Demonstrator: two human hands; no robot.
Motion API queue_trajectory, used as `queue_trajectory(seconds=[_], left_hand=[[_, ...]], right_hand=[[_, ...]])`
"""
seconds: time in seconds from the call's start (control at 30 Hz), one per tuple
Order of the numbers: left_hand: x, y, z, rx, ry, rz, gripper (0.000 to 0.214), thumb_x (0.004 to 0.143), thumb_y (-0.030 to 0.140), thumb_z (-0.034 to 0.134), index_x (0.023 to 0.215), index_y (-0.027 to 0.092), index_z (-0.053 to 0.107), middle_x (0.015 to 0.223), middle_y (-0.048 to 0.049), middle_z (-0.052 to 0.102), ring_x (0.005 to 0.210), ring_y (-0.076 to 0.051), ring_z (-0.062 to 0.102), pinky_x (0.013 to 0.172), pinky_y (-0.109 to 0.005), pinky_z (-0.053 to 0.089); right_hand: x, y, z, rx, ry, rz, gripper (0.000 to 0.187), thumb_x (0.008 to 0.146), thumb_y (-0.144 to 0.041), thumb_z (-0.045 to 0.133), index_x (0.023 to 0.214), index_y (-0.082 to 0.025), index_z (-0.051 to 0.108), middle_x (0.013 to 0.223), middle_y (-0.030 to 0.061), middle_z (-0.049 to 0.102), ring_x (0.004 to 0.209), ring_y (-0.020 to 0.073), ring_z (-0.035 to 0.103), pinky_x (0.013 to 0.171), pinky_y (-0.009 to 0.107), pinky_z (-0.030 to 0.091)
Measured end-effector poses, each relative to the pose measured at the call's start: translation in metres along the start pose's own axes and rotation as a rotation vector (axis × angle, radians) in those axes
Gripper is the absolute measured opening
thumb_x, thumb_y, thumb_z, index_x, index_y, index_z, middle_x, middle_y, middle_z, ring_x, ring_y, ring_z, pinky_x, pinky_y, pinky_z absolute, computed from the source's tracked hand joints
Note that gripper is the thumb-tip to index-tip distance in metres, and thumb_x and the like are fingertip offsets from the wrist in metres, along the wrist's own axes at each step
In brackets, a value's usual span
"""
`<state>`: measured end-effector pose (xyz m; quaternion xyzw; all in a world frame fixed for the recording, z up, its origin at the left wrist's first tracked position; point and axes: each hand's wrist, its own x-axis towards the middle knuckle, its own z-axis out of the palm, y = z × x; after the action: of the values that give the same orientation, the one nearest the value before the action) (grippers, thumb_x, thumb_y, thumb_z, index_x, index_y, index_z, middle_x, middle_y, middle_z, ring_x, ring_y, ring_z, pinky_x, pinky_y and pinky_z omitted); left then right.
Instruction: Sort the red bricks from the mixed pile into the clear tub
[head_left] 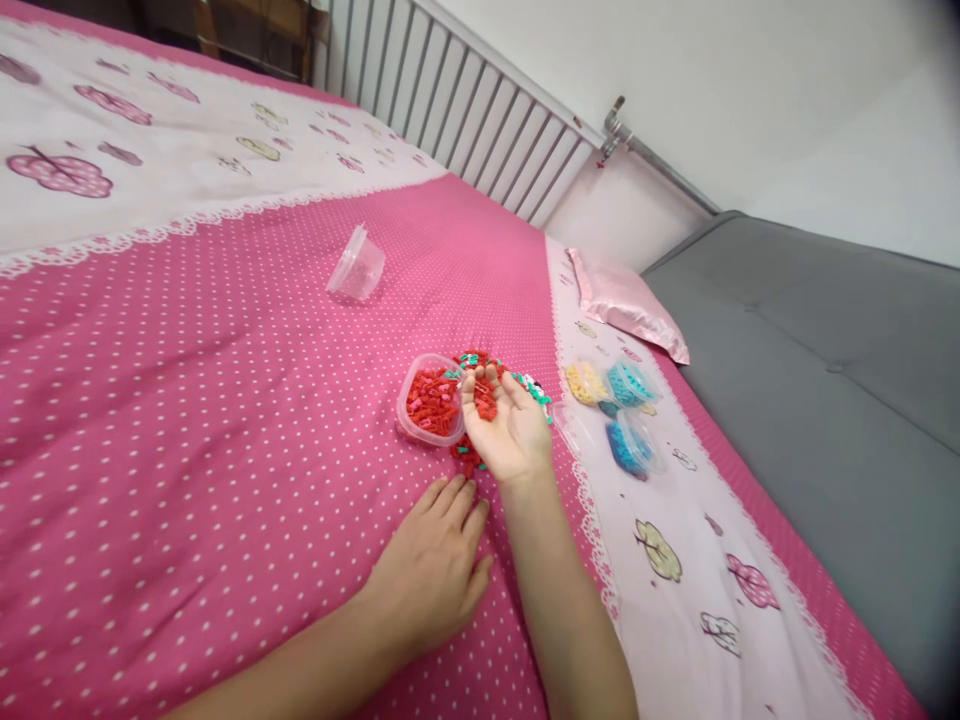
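My right hand (504,425) is turned palm up over a heap of small red and teal pieces (480,365) on the pink dotted bedspread, its fingers cupped around a few red pieces. Just left of it stands a clear plastic tub (420,425) filled with red pieces. My left hand (435,565) lies flat on the bedspread, palm down, fingers stretched out toward the heap, holding nothing.
An empty clear tub (358,264) lies on its side farther back. To the right sit tubs of yellow pieces (586,382) and blue pieces (628,383), another blue one (630,447) nearer. A pink pillow (626,300), a grey sofa (825,380) and a radiator (480,120) border the bed.
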<state>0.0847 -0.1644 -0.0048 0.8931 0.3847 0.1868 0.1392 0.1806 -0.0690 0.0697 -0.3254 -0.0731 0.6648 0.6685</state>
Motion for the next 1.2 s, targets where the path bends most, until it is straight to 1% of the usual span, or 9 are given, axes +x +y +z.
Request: queue_trajectory(seconds=[0.13,0.27,0.33,0.43,0.6,0.73,0.83,1.07,1.2], left_hand=[[0.0,0.0,0.0,-0.037,0.019,0.006,0.046,0.086,0.034,0.038,0.124,0.012,0.051,0.128,-0.0132,0.052,0.123,-0.027,0.04,0.109,-0.046,0.023],[0.001,0.001,-0.002,-0.063,0.023,0.013,0.044,0.084,0.032,0.041,0.122,0.014,0.052,0.127,-0.012,0.052,0.123,-0.026,0.04,0.11,-0.045,0.021],[0.001,0.001,-0.003,-0.068,0.03,0.02,0.046,0.083,0.032,0.042,0.125,0.013,0.049,0.128,-0.012,0.051,0.123,-0.026,0.039,0.11,-0.043,0.02],[0.001,0.0,-0.003,-0.068,0.035,0.024,0.045,0.083,0.032,0.042,0.124,0.013,0.05,0.127,-0.0117,0.052,0.123,-0.026,0.039,0.111,-0.043,0.018],[0.002,0.001,-0.002,-0.058,0.039,0.026,0.042,0.083,0.032,0.043,0.119,0.013,0.053,0.122,-0.0117,0.055,0.119,-0.026,0.042,0.11,-0.044,0.019],[0.001,0.0,-0.001,-0.051,0.031,0.011,0.042,0.084,0.033,0.04,0.119,0.013,0.054,0.123,-0.0123,0.054,0.119,-0.026,0.043,0.109,-0.044,0.023],[0.0,0.0,0.0,-0.032,0.047,0.008,0.044,0.086,0.034,0.037,0.122,0.013,0.051,0.126,-0.0126,0.053,0.121,-0.027,0.042,0.108,-0.045,0.024],[0.0,0.001,-0.001,-0.031,0.054,0.001,0.044,0.086,0.033,0.039,0.123,0.013,0.052,0.125,-0.013,0.054,0.12,-0.026,0.043,0.107,-0.044,0.026],[-0.001,0.0,0.0,-0.018,0.05,0.005,0.046,0.087,0.036,0.036,0.124,0.013,0.051,0.127,-0.0129,0.053,0.121,-0.026,0.043,0.107,-0.044,0.026]], right_hand=[[-0.001,0.01,0.001,-0.096,-0.069,-0.047,0.022,0.09,-0.024,0.039,0.077,-0.02,0.056,0.079,0.0016,0.061,0.088,0.0109,0.059,0.09,0.03,0.049],[0.0,0.02,0.001,-0.221,-0.097,-0.086,0.021,0.088,-0.035,0.04,0.083,-0.022,0.056,0.098,0.0023,0.06,0.101,0.0105,0.055,0.097,0.031,0.042],[0.0,0.025,0.0,-0.276,-0.107,-0.111,0.025,0.087,-0.042,0.039,0.087,-0.023,0.056,0.109,0.0026,0.057,0.109,0.0111,0.051,0.1,0.031,0.039],[0.0,0.03,0.0,-0.384,-0.195,-0.142,0.036,0.085,-0.052,0.037,0.095,-0.024,0.057,0.122,0.0034,0.052,0.121,0.0139,0.042,0.104,0.036,0.032],[-0.003,0.031,0.001,-0.432,-0.331,-0.172,0.047,0.085,-0.057,0.031,0.107,-0.024,0.056,0.129,0.0035,0.048,0.13,0.0115,0.031,0.11,0.035,0.019],[-0.008,0.022,0.002,-0.443,-0.389,-0.191,0.045,0.087,-0.053,0.029,0.106,-0.025,0.058,0.13,0.0025,0.048,0.129,0.0111,0.033,0.11,0.034,0.019],[-0.012,0.014,0.002,-0.511,-0.363,-0.192,0.04,0.086,-0.053,0.036,0.104,-0.026,0.06,0.13,0.001,0.048,0.13,0.013,0.033,0.109,0.036,0.02],[-0.013,0.016,-0.001,-0.579,-0.359,0.076,0.048,0.082,-0.061,0.039,0.106,-0.024,0.059,0.13,0.0038,0.049,0.127,0.0186,0.038,0.108,0.039,0.023],[-0.017,0.008,0.002,-0.588,-0.396,0.077,0.047,0.082,-0.059,0.041,0.105,-0.022,0.059,0.126,0.0054,0.052,0.123,0.0188,0.043,0.105,0.036,0.03]])
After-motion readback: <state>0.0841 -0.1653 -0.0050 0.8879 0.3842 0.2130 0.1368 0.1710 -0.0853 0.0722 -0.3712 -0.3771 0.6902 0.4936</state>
